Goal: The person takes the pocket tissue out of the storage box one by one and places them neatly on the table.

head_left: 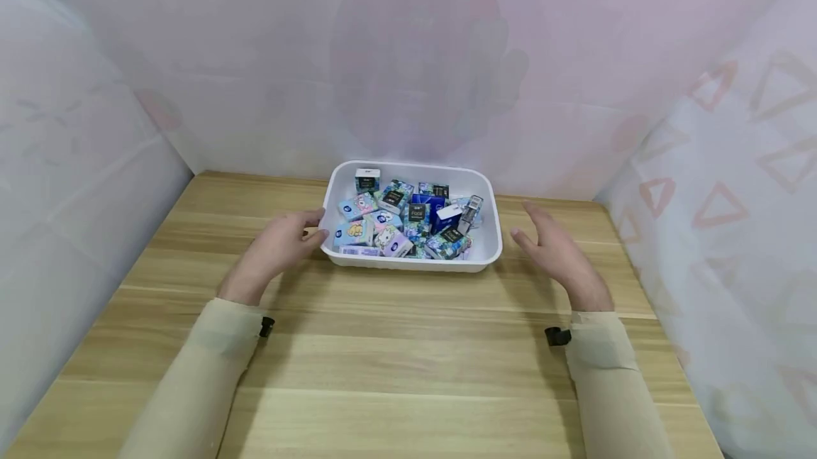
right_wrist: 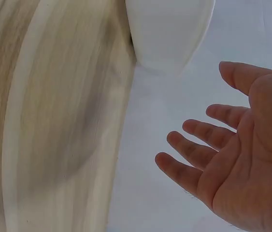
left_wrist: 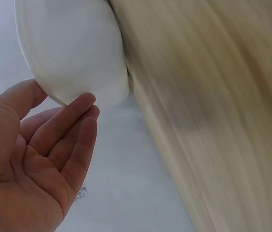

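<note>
The left hand (head_left: 277, 250) grips the left end of a white plastic tray (head_left: 408, 266), its thumb and fingers at the rim. The tray lies midway along the back edge of the bench (head_left: 383, 367), its mouth facing up and its long axis running left to right, roughly parallel to that edge. In it, small tissue packs (head_left: 392, 240) point in mixed directions: mostly pastel ones toward the left end, darker blue and green ones toward the right. Just beyond the right end, the right hand (head_left: 554, 250) is off the tray, its fingers released, spread and holding nothing.

Left to right around the work: a pale left cloth wall (head_left: 70, 196); the bench, with light wood grain running sideways; a pinkish back cloth wall (head_left: 268, 104) behind it; and a right cloth wall (head_left: 721, 154) printed with reddish triangle outlines.
</note>
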`<state>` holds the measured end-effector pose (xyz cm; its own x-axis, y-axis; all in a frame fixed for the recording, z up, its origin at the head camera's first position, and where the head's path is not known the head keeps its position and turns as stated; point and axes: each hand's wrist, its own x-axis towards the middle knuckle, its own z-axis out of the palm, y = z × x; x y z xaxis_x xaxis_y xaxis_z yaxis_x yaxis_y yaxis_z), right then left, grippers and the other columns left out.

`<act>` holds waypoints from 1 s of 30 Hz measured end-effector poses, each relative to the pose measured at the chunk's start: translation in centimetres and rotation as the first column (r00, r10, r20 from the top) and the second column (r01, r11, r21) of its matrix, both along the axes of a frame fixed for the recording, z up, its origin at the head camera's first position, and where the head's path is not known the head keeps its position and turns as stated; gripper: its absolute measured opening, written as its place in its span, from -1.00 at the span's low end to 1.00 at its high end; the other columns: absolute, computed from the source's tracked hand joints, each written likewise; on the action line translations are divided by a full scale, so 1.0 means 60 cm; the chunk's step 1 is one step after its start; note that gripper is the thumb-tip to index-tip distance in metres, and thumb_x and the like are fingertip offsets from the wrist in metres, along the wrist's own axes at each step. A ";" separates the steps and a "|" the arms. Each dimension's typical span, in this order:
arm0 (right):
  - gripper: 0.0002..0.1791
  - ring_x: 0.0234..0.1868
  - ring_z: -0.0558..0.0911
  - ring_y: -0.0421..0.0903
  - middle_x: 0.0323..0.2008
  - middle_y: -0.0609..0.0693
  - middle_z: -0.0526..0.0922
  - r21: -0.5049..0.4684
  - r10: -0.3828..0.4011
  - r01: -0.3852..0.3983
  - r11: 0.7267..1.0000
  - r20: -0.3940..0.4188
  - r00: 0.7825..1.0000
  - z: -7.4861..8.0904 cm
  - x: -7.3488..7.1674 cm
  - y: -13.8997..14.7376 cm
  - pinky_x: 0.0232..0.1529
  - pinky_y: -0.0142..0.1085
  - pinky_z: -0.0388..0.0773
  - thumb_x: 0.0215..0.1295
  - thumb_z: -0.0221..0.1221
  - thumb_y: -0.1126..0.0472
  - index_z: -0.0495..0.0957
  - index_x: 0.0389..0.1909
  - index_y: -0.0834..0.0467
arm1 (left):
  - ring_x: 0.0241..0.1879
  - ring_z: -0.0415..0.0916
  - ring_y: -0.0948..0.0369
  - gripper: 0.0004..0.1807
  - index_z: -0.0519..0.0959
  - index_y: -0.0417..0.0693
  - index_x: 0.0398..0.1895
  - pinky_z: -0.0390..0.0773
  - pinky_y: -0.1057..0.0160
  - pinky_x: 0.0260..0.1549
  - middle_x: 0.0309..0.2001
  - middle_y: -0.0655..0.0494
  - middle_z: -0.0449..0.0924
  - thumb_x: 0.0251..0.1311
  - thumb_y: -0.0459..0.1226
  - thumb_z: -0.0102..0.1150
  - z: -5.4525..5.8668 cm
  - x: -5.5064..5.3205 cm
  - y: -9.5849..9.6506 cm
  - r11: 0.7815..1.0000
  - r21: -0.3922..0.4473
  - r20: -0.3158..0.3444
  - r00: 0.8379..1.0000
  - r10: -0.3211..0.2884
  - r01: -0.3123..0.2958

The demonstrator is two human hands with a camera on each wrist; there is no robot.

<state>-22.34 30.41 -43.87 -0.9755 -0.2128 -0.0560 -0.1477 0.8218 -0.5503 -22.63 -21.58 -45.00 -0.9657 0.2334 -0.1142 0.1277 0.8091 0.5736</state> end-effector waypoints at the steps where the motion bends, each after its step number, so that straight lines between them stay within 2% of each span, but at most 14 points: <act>1: -0.10 0.91 0.05 0.53 0.89 0.46 0.03 -0.002 -0.001 0.001 1.000 0.003 1.000 -0.002 -0.003 -0.009 0.92 0.46 0.00 0.90 0.11 -0.03 -0.03 0.92 0.34 | 0.57 0.63 -0.35 -0.33 0.40 -0.24 0.80 0.69 -0.35 0.54 0.72 -0.38 0.45 0.82 -0.13 0.21 -0.001 -0.001 -0.003 1.000 0.007 -0.004 1.000 -0.006 0.006; 7: -0.12 0.88 0.14 0.54 0.86 0.50 0.10 -0.023 0.009 -0.009 1.000 -0.002 1.000 -0.015 -0.024 -0.062 0.91 0.44 0.07 0.88 0.14 0.03 0.01 0.90 0.38 | 0.52 0.70 -0.28 -0.35 0.45 -0.20 0.77 0.71 -0.33 0.54 0.71 -0.32 0.48 0.81 -0.10 0.23 -0.006 -0.002 -0.009 0.999 -0.028 -0.055 0.998 -0.025 0.024; 11: -0.18 0.83 0.24 0.58 0.81 0.56 0.17 -0.052 0.013 -0.013 0.999 0.001 1.000 -0.021 -0.041 -0.094 0.88 0.45 0.17 0.85 0.10 0.19 0.02 0.87 0.44 | 0.53 0.69 -0.25 -0.34 0.45 -0.19 0.77 0.67 -0.36 0.57 0.68 -0.31 0.51 0.81 -0.07 0.23 -0.006 -0.001 -0.010 0.997 -0.068 -0.075 0.996 -0.044 0.038; 14: -0.19 0.83 0.21 0.59 0.81 0.61 0.12 -0.039 -0.010 0.011 0.999 0.021 1.000 -0.027 -0.054 -0.115 0.88 0.41 0.15 0.81 0.02 0.31 -0.06 0.85 0.52 | 0.59 0.64 -0.26 -0.33 0.44 -0.22 0.77 0.64 -0.37 0.59 0.68 -0.31 0.51 0.81 -0.06 0.22 -0.005 0.000 -0.012 0.994 -0.090 -0.085 0.994 -0.065 0.057; 17: -0.16 0.85 0.13 0.61 0.82 0.64 0.02 -0.017 -0.039 0.040 0.999 0.041 0.998 -0.032 -0.060 -0.122 0.90 0.41 0.09 0.77 -0.03 0.39 -0.17 0.85 0.55 | 0.56 0.68 -0.21 -0.33 0.45 -0.23 0.76 0.67 -0.35 0.58 0.67 -0.30 0.52 0.81 -0.07 0.23 -0.004 0.002 -0.008 0.993 -0.098 -0.096 0.993 -0.070 0.060; 22: -0.10 0.81 0.23 0.62 0.82 0.65 -0.01 -0.024 -0.056 0.058 0.998 0.073 0.996 -0.040 -0.061 -0.126 0.86 0.41 0.21 0.73 -0.09 0.45 -0.33 0.88 0.47 | 0.28 0.75 -0.05 -0.34 0.46 -0.24 0.75 0.77 -0.22 0.43 0.68 -0.29 0.52 0.82 -0.08 0.22 -0.006 0.004 -0.004 0.994 -0.102 -0.095 0.994 -0.056 0.046; 26: -0.10 0.68 0.47 0.57 0.82 0.64 0.02 -0.020 -0.071 0.073 0.997 0.105 0.992 -0.046 -0.060 -0.130 0.78 0.39 0.41 0.78 -0.18 0.41 -0.44 0.90 0.38 | -0.14 0.66 0.03 -0.33 0.45 -0.21 0.77 0.76 -0.01 0.00 0.67 -0.32 0.52 0.81 -0.06 0.23 -0.005 0.003 -0.007 0.994 -0.101 -0.078 0.996 -0.052 0.044; 28: -0.11 0.66 0.52 0.55 0.83 0.61 0.02 -0.009 -0.082 0.083 0.996 0.116 0.990 -0.047 -0.059 -0.132 0.77 0.39 0.43 0.80 -0.21 0.39 -0.48 0.90 0.34 | -0.09 0.73 0.01 -0.32 0.45 -0.19 0.78 0.82 -0.04 0.07 0.67 -0.32 0.53 0.81 -0.04 0.23 -0.005 0.003 -0.009 0.994 -0.098 -0.073 0.996 -0.047 0.040; 30: -0.10 0.70 0.48 0.54 0.83 0.59 0.02 0.013 -0.090 0.089 0.996 0.119 0.989 -0.045 -0.056 -0.135 0.80 0.39 0.38 0.80 -0.21 0.38 -0.49 0.90 0.33 | 0.05 0.83 -0.07 -0.31 0.45 -0.17 0.78 0.87 -0.14 0.21 0.64 -0.33 0.58 0.81 -0.02 0.23 -0.005 0.002 -0.012 0.996 -0.086 -0.069 0.997 -0.042 0.036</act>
<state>-25.73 22.31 -46.55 -0.9768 -0.1240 -0.1746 -0.0068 0.8328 -0.5536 -22.49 -22.29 -45.29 -0.9625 0.2630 -0.0664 0.1978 0.8480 0.4918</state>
